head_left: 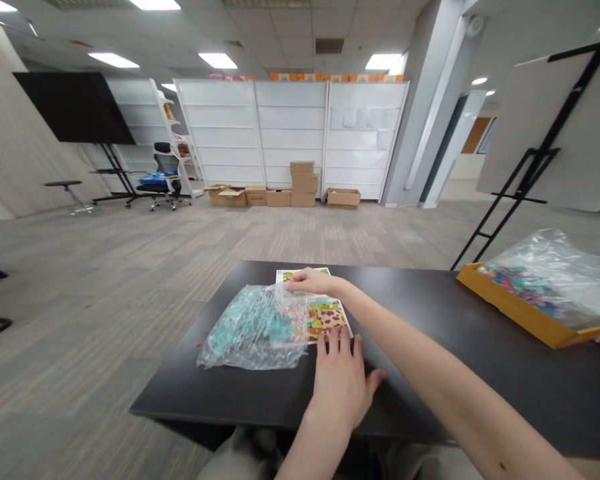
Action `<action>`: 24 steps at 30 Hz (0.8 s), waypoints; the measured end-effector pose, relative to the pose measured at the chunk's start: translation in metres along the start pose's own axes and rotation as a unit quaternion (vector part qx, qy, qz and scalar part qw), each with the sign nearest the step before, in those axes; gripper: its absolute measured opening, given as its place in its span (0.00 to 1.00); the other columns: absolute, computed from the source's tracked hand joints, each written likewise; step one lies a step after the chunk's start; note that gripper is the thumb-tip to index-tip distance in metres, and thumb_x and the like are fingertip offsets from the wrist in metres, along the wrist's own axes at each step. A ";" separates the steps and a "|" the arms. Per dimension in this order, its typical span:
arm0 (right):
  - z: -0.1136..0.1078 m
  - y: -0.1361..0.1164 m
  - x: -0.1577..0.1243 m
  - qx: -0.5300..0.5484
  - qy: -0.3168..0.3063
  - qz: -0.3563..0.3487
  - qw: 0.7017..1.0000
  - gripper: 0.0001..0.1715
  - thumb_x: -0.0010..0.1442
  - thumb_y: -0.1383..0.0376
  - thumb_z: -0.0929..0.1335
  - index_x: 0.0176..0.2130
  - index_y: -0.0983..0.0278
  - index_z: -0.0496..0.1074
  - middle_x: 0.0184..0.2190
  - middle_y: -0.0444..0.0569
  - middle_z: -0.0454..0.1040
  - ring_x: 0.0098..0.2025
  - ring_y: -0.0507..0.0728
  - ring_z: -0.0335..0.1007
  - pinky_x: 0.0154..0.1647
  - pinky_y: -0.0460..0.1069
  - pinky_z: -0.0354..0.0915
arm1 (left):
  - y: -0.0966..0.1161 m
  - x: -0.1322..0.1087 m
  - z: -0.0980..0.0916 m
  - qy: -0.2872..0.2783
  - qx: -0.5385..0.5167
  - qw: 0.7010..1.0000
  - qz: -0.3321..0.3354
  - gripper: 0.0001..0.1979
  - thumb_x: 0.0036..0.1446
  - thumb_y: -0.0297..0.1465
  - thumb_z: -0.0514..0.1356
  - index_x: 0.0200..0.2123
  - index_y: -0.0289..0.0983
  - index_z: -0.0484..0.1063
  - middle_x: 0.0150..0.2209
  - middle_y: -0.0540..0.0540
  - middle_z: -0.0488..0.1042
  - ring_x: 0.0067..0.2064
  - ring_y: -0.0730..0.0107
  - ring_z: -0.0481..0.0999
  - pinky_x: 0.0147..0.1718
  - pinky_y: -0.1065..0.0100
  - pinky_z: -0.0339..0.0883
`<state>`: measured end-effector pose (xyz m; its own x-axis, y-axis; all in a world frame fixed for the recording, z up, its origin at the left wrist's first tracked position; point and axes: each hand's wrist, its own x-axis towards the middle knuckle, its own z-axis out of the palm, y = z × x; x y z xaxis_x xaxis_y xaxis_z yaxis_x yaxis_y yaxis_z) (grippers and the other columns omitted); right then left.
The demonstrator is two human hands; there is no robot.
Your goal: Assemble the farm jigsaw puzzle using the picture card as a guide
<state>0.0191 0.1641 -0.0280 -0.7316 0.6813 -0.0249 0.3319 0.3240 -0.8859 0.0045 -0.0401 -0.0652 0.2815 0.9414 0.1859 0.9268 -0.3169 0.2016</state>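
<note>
A clear plastic bag (250, 327) with teal pieces inside lies on the dark table (405, 313). Partly beneath its right side is a printed picture sheet (326, 315) with colourful cartoon drawings. My right hand (310, 281) reaches across to the bag's upper right corner, its fingers pinched together at the bag's edge. Nearer to me, my left hand (341, 373) rests flat, fingers spread, with the fingertips on the sheet's near edge. Some of the sheet is hidden by the bag and my right hand.
An orange box (520, 303) holding colourful pieces under clear plastic (550, 260) stands at the table's right. Beyond the table are cardboard boxes (303, 190), white shelving (290, 133), an office chair (165, 177), a black screen (75, 107) and a whiteboard stand (530, 167).
</note>
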 end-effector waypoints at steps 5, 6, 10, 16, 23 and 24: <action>0.019 -0.049 -0.008 0.326 0.013 0.004 0.945 0.18 0.52 0.54 0.76 0.30 0.63 0.69 0.26 0.39 0.71 0.27 0.49 0.67 0.30 0.45 0.65 | -0.002 -0.001 0.002 -0.003 -0.011 1.000 0.003 0.35 0.66 0.53 0.50 0.64 0.35 0.67 0.66 0.30 0.65 0.68 0.39 0.60 0.65 0.39 0.53; 0.021 -0.060 -0.010 0.361 0.018 -0.008 0.932 0.17 0.52 0.56 0.77 0.31 0.63 0.69 0.26 0.39 0.72 0.27 0.50 0.68 0.30 0.45 0.67 | -0.003 -0.001 0.002 -0.003 -0.015 1.000 0.004 0.34 0.66 0.53 0.50 0.64 0.35 0.67 0.66 0.31 0.65 0.67 0.38 0.61 0.65 0.39 0.53; 0.009 -0.093 -0.029 0.425 0.052 -0.073 0.901 0.13 0.56 0.59 0.75 0.32 0.64 0.71 0.27 0.41 0.75 0.27 0.51 0.71 0.32 0.47 0.71 | -0.009 -0.001 0.000 0.001 -0.019 1.000 0.003 0.33 0.66 0.52 0.51 0.63 0.36 0.68 0.64 0.31 0.66 0.66 0.38 0.63 0.63 0.40 0.56; -0.047 -0.095 -0.106 0.418 0.188 -0.096 0.884 0.09 0.60 0.60 0.73 0.33 0.64 0.74 0.27 0.45 0.79 0.29 0.53 0.76 0.35 0.48 0.74 | -0.021 -0.005 -0.006 0.021 0.030 0.999 -0.017 0.30 0.66 0.48 0.55 0.63 0.36 0.68 0.63 0.31 0.68 0.64 0.38 0.65 0.61 0.40 0.58; -0.108 -0.046 -0.185 0.421 0.308 -0.016 0.853 0.10 0.62 0.61 0.70 0.34 0.65 0.77 0.27 0.51 0.81 0.31 0.58 0.80 0.35 0.50 0.76 | -0.031 -0.009 -0.012 0.024 0.057 0.998 -0.027 0.28 0.67 0.45 0.56 0.62 0.34 0.69 0.61 0.31 0.69 0.63 0.41 0.67 0.62 0.41 0.57; -0.113 -0.039 -0.191 0.424 0.314 -0.007 0.850 0.10 0.63 0.61 0.69 0.35 0.66 0.77 0.27 0.51 0.81 0.30 0.58 0.79 0.33 0.49 0.76 | -0.032 -0.009 -0.012 0.024 0.060 0.998 -0.029 0.27 0.67 0.44 0.56 0.62 0.34 0.70 0.61 0.31 0.69 0.63 0.41 0.67 0.62 0.42 0.57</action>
<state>0.2128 0.0952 0.0635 -0.1815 0.9834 0.0043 -0.4168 -0.0730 -0.9060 -0.0305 -0.0395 -0.0616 0.2179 0.9501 0.2234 0.9647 -0.2443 0.0980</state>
